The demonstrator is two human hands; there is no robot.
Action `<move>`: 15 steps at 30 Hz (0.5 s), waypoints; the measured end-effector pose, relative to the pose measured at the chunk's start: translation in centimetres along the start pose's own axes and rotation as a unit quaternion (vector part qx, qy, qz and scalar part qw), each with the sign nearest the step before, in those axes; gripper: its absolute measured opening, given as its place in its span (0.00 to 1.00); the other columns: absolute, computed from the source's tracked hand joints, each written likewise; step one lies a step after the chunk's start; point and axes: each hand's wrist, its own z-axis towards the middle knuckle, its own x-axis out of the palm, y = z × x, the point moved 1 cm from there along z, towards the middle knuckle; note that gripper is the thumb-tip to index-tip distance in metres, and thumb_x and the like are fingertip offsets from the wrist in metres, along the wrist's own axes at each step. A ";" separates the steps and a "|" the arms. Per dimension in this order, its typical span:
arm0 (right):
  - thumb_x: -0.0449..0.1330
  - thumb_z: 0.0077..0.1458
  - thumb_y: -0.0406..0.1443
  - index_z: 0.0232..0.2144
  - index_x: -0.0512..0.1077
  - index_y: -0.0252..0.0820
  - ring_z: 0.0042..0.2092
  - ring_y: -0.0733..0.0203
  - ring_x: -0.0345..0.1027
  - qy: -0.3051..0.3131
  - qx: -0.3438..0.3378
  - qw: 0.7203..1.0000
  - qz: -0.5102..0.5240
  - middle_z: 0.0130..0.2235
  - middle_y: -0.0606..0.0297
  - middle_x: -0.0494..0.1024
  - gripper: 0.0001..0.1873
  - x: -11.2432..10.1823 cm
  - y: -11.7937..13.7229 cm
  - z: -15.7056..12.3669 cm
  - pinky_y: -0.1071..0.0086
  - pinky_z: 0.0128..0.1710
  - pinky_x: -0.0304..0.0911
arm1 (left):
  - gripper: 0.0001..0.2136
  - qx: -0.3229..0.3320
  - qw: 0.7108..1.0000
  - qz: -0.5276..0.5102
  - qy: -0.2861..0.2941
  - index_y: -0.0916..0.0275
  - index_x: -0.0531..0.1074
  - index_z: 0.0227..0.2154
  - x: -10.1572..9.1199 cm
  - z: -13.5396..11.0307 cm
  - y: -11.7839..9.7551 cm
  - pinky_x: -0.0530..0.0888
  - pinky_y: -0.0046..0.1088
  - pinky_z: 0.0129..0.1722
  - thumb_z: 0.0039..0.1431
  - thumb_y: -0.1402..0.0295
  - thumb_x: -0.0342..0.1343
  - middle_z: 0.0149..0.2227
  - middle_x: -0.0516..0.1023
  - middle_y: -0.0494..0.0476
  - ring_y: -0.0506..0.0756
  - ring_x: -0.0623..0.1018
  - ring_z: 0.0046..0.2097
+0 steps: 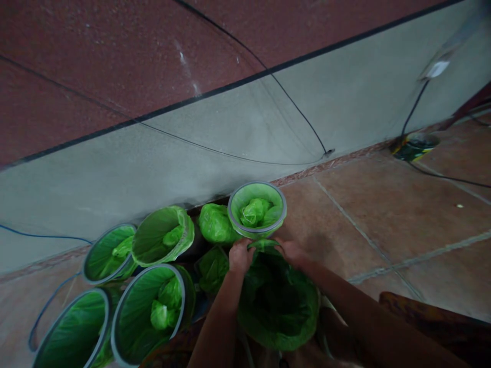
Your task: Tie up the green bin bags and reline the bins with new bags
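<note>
Green bag (280, 340) held by its far edge, with directions read from the paired hands and twelve o'clock at the top of the view. The left hand (240, 255) and right hand (287, 253) both grip this edge, fingers curled on it and a short stretch of rim between them. The dark, gaping mouth lies at six o'clock, between the forearms, its long axis running roughly twelve to six; neither hand is clearly nearer to it. Whether a bin stands inside the bag cannot be told. A lined bin (258, 231) sits just beyond the knuckles at twelve o'clock, a green bundle (217, 225) at ten, and further lined bins (134, 312) around eight to nine
</note>
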 end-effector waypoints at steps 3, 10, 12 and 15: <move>0.46 0.67 0.40 0.52 0.70 0.39 0.45 0.55 0.76 -0.005 0.037 0.999 -0.029 0.45 0.54 0.81 0.20 0.1 -0.1 -0.2 0.69 0.43 0.63 | 0.13 0.001 0.999 0.049 -0.017 0.57 0.76 0.47 0.0 -0.8 0.0 0.69 0.31 0.54 0.59 0.71 0.59 0.47 0.79 0.57 0.56 0.75 0.52; 0.43 0.68 0.38 0.51 0.70 0.35 0.42 0.54 0.77 -0.093 0.157 0.982 -0.058 0.40 0.51 0.82 0.20 1.7 -1.5 -3.0 0.68 0.40 0.64 | 0.15 -0.005 0.995 0.045 -0.093 0.59 0.75 0.47 -0.2 -2.5 0.7 0.69 0.32 0.55 0.58 0.77 0.55 0.45 0.78 0.58 0.57 0.73 0.51; 0.43 0.68 0.37 0.54 0.69 0.34 0.41 0.52 0.77 -0.115 0.200 0.971 -0.053 0.38 0.50 0.82 0.21 2.7 -1.5 -4.0 0.66 0.39 0.65 | 0.14 0.006 0.994 0.032 -0.100 0.58 0.76 0.44 -0.3 -2.3 1.0 0.69 0.31 0.55 0.59 0.78 0.52 0.45 0.78 0.56 0.55 0.73 0.50; 0.42 0.68 0.37 0.54 0.68 0.33 0.41 0.50 0.77 -0.132 0.238 0.961 -0.046 0.38 0.48 0.82 0.22 3.9 -1.2 -4.9 0.63 0.40 0.65 | 0.14 0.026 0.994 0.025 -0.098 0.58 0.78 0.40 -0.3 -1.9 1.3 0.70 0.29 0.55 0.61 0.79 0.50 0.45 0.78 0.55 0.54 0.73 0.49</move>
